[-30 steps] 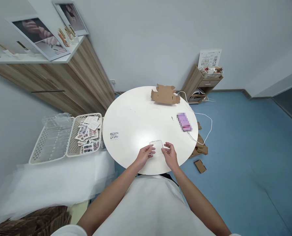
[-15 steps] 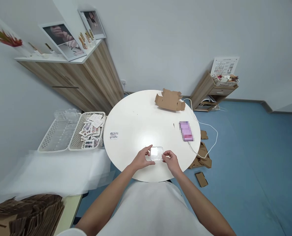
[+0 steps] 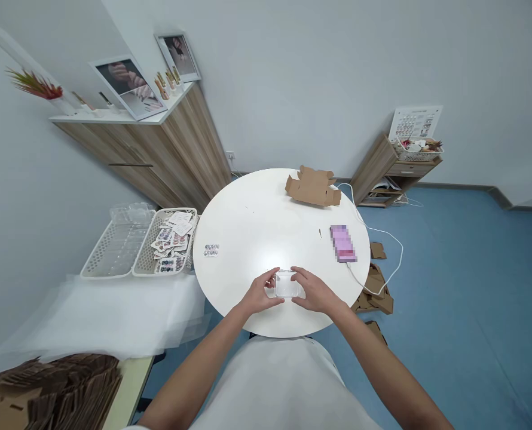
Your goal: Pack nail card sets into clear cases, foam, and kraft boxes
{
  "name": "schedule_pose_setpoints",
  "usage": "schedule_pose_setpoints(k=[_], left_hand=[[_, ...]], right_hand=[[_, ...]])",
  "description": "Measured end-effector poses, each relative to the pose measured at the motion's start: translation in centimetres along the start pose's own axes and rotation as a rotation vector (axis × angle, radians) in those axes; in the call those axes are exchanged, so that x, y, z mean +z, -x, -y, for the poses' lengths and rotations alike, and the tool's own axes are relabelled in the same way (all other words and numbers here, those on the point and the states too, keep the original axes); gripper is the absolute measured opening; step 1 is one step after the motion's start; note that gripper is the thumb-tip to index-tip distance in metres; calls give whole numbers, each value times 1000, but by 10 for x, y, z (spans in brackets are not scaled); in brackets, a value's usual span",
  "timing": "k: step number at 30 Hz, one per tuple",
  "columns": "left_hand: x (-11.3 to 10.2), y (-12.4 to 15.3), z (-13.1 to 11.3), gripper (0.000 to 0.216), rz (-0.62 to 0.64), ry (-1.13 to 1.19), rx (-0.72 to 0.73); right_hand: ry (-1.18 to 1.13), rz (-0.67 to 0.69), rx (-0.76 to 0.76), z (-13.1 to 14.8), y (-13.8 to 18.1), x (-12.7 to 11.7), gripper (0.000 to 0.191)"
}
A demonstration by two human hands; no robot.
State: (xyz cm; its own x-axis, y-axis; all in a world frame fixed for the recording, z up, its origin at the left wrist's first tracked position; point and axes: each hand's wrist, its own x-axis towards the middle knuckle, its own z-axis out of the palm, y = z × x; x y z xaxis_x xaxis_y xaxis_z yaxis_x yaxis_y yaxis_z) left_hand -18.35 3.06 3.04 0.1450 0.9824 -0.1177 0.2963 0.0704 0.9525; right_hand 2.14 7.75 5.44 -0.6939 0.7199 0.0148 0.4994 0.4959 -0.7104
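A small clear plastic case (image 3: 286, 283) sits near the front edge of the round white table (image 3: 266, 227). My left hand (image 3: 260, 293) grips its left side with curled fingers. On the case's right side and top, my right hand (image 3: 315, 291) presses with closed fingers. A small sheet of nail pieces (image 3: 211, 250) lies on the table's left side, away from both hands.
A folded cardboard box (image 3: 313, 187) lies at the table's far side, a pink phone (image 3: 343, 243) with a white cable at the right. Two white baskets (image 3: 140, 248) stand to the left, one with cards. Cardboard scraps (image 3: 373, 286) lie on the blue floor.
Both hands have closed tighter round the clear case, with the right hand now over its top. The camera view has shifted a little.
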Motion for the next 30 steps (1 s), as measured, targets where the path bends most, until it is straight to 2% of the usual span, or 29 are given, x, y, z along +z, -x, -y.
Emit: schedule_pose_setpoints(k=[4,13,24,30], left_hand=[[0,4,3,86,-8,13,4],[-9,7,2,74,48,105,13],[0,12,-3,72,116,288,-27],[4,14,-6,75,132,452,-94]], right_hand=[[-40,-14,-5,2,-3,4,42],[-86,-42,21,11,-5,7,43],[-151,-100,11,18,9,-2,40],[-331,-31,148,13,2,-11,36]])
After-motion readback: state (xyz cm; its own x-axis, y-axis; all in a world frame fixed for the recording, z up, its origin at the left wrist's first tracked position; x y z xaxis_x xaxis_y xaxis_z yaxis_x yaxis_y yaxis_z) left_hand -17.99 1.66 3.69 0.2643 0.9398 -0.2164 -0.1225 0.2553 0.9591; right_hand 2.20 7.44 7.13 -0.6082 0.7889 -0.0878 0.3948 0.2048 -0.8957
